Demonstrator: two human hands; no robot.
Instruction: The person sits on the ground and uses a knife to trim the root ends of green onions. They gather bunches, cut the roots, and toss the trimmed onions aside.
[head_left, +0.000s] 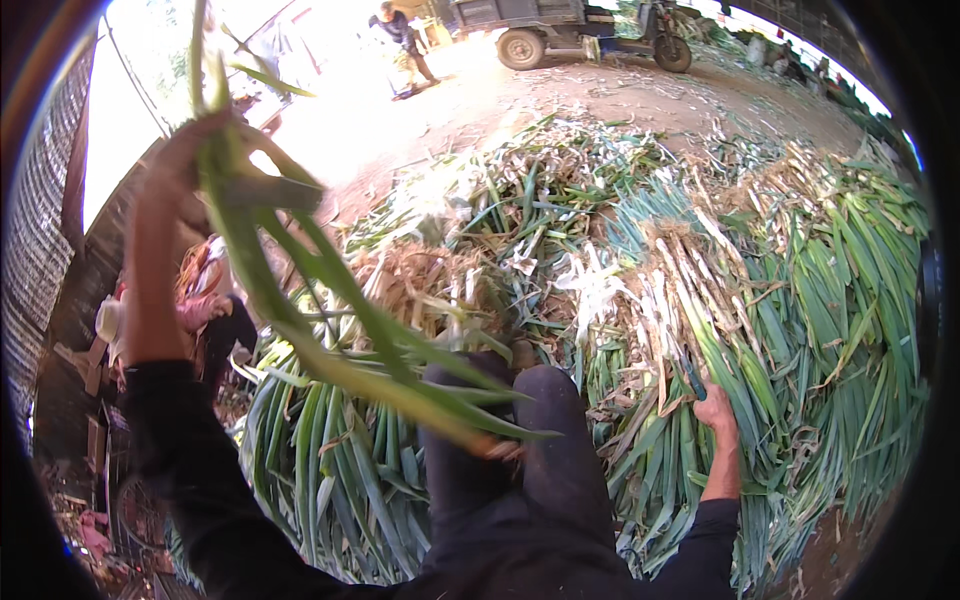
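Note:
Raised at the upper left, my left hand (196, 169) is closed around a long green onion (300, 337). Its leaves hang down and to the right across my lap, blurred by motion. My right hand (718, 411) grips a slim tool with a dark teal handle (694, 377), possibly a knife; its far end is hard to make out among the stalks. Under that hand lies a pile of long green onions (705, 322), white stems and roots pointing away from me, green leaves towards me. Another heap of green onions (330, 442) lies left of my knees.
Trimmed leaves and peelings (547, 172) litter the ground ahead. A cargo tricycle (555, 37) stands at the far side, with a standing person (405, 45) left of it. Another person (214, 307) sits close on my left, partly behind my arm. Corrugated sheeting (49, 210) edges the left.

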